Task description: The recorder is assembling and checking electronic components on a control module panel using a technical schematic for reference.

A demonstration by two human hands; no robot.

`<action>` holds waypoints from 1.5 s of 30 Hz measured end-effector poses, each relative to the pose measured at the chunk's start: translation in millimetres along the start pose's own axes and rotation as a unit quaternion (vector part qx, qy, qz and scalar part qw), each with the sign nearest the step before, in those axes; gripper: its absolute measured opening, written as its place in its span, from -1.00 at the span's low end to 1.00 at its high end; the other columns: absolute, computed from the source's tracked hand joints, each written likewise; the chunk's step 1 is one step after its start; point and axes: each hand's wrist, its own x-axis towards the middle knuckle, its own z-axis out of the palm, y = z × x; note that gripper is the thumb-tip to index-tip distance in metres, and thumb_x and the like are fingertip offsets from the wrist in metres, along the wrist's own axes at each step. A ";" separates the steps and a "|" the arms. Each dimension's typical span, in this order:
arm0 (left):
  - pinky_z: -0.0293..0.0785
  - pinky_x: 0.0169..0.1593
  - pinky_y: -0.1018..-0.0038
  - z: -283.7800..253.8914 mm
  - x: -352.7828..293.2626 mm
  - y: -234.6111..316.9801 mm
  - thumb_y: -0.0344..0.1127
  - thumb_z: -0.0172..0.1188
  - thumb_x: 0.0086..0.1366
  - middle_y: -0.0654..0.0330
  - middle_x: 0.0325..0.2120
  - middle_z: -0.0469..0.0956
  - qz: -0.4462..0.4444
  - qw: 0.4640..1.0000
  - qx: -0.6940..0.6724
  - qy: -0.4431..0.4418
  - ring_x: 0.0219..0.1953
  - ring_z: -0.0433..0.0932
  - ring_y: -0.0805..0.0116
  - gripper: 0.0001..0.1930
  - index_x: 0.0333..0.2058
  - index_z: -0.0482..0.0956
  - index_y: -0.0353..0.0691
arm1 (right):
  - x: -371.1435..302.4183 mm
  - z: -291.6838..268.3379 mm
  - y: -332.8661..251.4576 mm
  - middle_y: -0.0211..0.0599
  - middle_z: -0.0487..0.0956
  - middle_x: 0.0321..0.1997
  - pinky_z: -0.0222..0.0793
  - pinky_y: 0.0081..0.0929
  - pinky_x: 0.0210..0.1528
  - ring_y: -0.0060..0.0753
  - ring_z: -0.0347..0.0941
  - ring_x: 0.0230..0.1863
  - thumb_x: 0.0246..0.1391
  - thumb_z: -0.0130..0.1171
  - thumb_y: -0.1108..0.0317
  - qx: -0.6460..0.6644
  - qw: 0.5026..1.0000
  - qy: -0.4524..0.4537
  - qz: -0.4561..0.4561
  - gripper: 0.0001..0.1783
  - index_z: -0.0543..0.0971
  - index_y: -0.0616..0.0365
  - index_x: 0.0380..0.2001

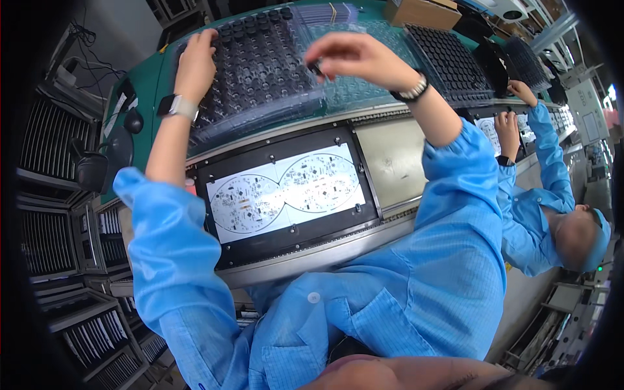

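A clear plastic tray (260, 68) holds rows of small black round parts. My left hand (197, 62) reaches over the tray's far left corner, its fingers curled together; whatever lies under the fingertips is hidden. Above the tray's right side, my right hand (357, 55) pinches a small black cylindrical part (314, 67) between thumb and fingers. Nearer to me, a white circuit board (286, 193) with two rounded lobes and many small components lies flat in a black carrier frame (273, 252). Neither hand touches the board.
The carrier sits on a metal conveyor (390, 159) running left to right. Clear empty-looking trays (354, 91) and another tray of black parts (448, 62) stand on the green bench. At the right, a co-worker (536, 208) in blue handles another board. Slotted racks (49, 136) are at the left.
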 end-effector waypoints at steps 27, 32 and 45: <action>0.44 0.06 0.47 -60.5 -187.3 106.4 -0.51 0.07 0.34 0.11 -0.05 0.48 -0.338 0.686 -0.610 -0.206 -0.07 0.57 0.33 -0.69 0.05 0.40 -0.40 | -123.2 109.2 45.3 -0.15 0.59 -0.31 0.43 -0.24 -0.07 -0.07 0.51 -0.18 -0.09 0.26 0.42 -0.311 0.944 0.025 0.109 -0.78 0.59 0.20 -0.30; 0.45 0.07 0.47 -58.8 -191.1 107.5 -0.51 0.08 0.34 0.13 -0.08 0.49 -0.338 0.693 -0.599 -0.218 -0.07 0.57 0.36 -0.69 0.05 0.40 -0.41 | -123.7 111.6 48.4 -0.17 0.59 -0.29 0.42 -0.24 -0.06 -0.08 0.51 -0.15 -0.08 0.27 0.42 -0.313 0.943 0.025 0.107 -0.78 0.59 0.19 -0.30; 0.29 -0.02 0.34 -45.7 -195.8 115.1 -0.47 0.32 0.05 0.18 -0.28 0.57 0.005 0.943 -0.183 -0.278 -0.15 0.48 0.21 -0.75 -0.24 0.58 -0.24 | -122.9 118.0 48.5 -0.23 0.58 -0.26 0.38 -0.23 -0.02 -0.11 0.50 -0.12 -0.10 0.32 0.39 -0.352 0.931 0.019 0.100 -0.74 0.56 0.16 -0.28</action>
